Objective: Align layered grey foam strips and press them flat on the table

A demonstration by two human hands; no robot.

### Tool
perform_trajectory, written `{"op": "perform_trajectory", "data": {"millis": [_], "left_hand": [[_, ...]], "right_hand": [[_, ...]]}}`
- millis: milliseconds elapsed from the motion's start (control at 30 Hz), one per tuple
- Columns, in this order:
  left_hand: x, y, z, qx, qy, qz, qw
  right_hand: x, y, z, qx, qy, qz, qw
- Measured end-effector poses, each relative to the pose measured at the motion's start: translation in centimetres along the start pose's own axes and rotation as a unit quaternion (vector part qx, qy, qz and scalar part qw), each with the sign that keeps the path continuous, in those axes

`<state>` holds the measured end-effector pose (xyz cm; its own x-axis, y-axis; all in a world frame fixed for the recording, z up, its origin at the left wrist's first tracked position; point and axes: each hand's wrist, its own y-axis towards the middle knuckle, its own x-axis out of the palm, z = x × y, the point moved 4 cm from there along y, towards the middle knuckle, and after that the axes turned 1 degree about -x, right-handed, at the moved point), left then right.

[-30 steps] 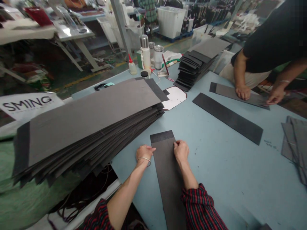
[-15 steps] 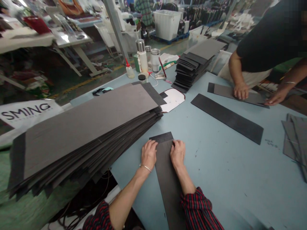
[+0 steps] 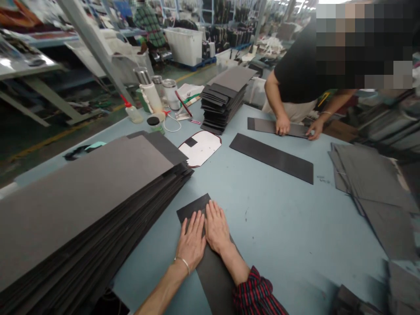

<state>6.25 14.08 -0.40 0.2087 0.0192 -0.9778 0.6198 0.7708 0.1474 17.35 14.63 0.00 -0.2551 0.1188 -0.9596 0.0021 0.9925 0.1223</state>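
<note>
A long dark grey sheet strip (image 3: 215,280) with a blacker band at its far end lies on the blue table before me. My left hand (image 3: 190,240) rests flat on it just below that band, fingers stretched out. Beside it, close to touching, my right hand (image 3: 217,225) also lies flat with straight fingers, over the strip's right edge. Neither hand grips anything. To the left, a thick stack of large grey sheets (image 3: 98,175) reaches past the frame's edge. Another black strip (image 3: 272,157) lies loose farther off to the right.
Across the table (image 3: 262,223), a co-worker's hands (image 3: 282,125) press on a similar strip (image 3: 264,125). A pile of dark pieces (image 3: 223,105), a white panel (image 3: 201,148), a red-tipped bottle (image 3: 134,113) and cups (image 3: 171,94) stand at the back. More grey sheets (image 3: 374,175) lie at the right.
My hands have gone from holding the strip's two edges to lying flat and close together on top of it. The view has swung to the right.
</note>
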Motion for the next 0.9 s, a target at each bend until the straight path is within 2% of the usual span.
{"op": "perform_trajectory", "data": {"millis": [67, 133, 200, 300, 400, 467, 500, 567, 633, 700, 833, 900], "left_hand": [[0.5, -0.1, 0.0, 0.004, 0.0, 0.013, 1.0], [0.8, -0.1, -0.1, 0.01, -0.004, 0.021, 1.0], [0.8, -0.2, -0.4, 0.013, -0.007, 0.021, 1.0], [0.2, 0.1, -0.2, 0.008, -0.004, -0.001, 1.0], [-0.7, 0.4, 2.2, -0.038, 0.003, -0.018, 0.999], [-1.4, 0.3, 5.2, -0.061, 0.002, -0.011, 0.998], [-1.6, 0.2, 7.0, -0.034, -0.005, -0.011, 0.999], [-1.6, -0.3, 10.4, 0.112, -0.033, -0.033, 0.993], [-1.0, -0.3, 11.5, 0.227, -0.047, -0.062, 0.971], [-0.1, 0.9, 9.8, 0.232, -0.035, -0.071, 0.969], [1.1, 5.3, 3.5, 0.111, 0.01, -0.046, 0.993], [1.3, 7.0, 1.5, 0.069, 0.024, -0.033, 0.997]], "right_hand": [[-0.8, -0.9, 0.1, -0.018, -0.014, -0.019, 1.0], [-1.6, -3.2, 0.7, -0.004, -0.031, -0.026, 0.999], [-2.5, -7.3, 1.5, 0.026, -0.048, -0.035, 0.998], [-3.9, -15.6, 2.0, 0.079, -0.074, -0.06, 0.992], [-5.7, -22.1, 1.1, 0.175, -0.109, -0.055, 0.977], [-6.3, -23.8, -0.1, 0.231, -0.124, -0.037, 0.964], [-6.3, -23.9, -0.7, 0.239, -0.126, -0.028, 0.962], [-5.7, -23.6, -1.6, 0.219, -0.123, -0.018, 0.968], [-4.8, -24.1, -1.8, 0.209, -0.122, -0.013, 0.97], [-4.0, -25.7, -1.1, 0.23, -0.125, -0.008, 0.965], [-3.8, -30.4, 0.1, 0.265, -0.145, 0.026, 0.953], [-4.2, -31.6, 0.1, 0.264, -0.163, 0.054, 0.949]]}}
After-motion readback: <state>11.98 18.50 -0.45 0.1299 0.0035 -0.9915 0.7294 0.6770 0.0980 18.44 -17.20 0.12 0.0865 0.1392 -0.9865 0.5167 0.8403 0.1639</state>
